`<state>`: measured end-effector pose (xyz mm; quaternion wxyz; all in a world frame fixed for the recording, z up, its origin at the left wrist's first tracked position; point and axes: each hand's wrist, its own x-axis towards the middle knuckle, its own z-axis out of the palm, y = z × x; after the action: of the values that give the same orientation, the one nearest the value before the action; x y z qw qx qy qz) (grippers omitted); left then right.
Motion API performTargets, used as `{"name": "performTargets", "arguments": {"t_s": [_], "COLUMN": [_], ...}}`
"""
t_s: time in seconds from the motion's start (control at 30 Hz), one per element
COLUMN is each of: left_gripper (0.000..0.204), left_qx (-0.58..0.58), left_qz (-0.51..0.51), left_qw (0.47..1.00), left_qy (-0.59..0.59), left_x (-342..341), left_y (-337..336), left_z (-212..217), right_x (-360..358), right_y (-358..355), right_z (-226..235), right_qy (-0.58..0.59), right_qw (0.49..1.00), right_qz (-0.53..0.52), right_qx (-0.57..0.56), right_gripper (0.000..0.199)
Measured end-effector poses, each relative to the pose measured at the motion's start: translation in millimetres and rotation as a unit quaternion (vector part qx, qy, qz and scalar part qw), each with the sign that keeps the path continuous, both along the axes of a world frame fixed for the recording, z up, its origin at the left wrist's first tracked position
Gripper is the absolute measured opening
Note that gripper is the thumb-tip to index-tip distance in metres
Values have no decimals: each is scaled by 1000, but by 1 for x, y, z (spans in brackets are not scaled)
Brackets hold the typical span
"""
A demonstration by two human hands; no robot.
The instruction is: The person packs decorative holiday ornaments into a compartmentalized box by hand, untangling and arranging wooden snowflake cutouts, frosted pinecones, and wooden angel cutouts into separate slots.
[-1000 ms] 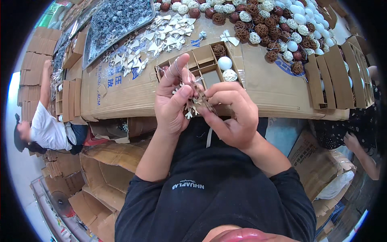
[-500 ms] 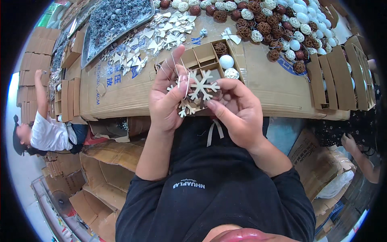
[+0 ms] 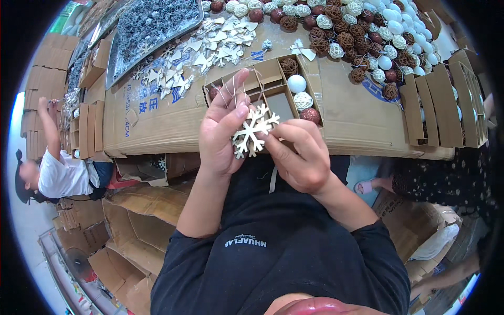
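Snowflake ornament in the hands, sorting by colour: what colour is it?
The snowflake ornament is white to pale cream, seen clearly in the head view.

That snowflake [image 3: 253,130] looks like thin pale wood, matt, with a fine thread loop. The divided box [image 3: 273,89] and the table cover [image 3: 157,126] are plain brown corrugated cardboard, dull and a bit scuffed. The balls are a mix: brown ones [image 3: 346,39] woven from rough rattan twigs, a white one [image 3: 296,83] smooth and matt, and a cream one [image 3: 303,101] wrapped in string. The shirt [image 3: 278,247] is soft black cotton.
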<state>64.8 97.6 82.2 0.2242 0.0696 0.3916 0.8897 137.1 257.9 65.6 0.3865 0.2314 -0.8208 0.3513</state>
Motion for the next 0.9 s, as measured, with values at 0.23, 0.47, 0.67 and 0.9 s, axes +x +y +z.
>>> {"name": "performTargets", "arguments": {"t_s": [0.23,0.47,0.67,0.9], "left_gripper": [78,79,78,78], "left_qx": [-21,16,6,-16], "left_qz": [-7,-33,-44,-54], "left_qw": [999,997,997,995], "left_qy": [34,64,58,77], "left_x": [5,8,9,13], "left_y": [2,-1,-1,-1], "left_z": [0,-4,-9,-12], "right_x": [4,6,7,4], "right_y": [-8,-7,9,9], "right_z": [-5,-4,2,15], "right_qy": [-26,-75,-157,-230], "right_qw": [999,991,956,933], "right_qz": [33,89,169,45], "right_qx": [-14,-64,-181,-273], "right_gripper": [34,28,16,25]}}
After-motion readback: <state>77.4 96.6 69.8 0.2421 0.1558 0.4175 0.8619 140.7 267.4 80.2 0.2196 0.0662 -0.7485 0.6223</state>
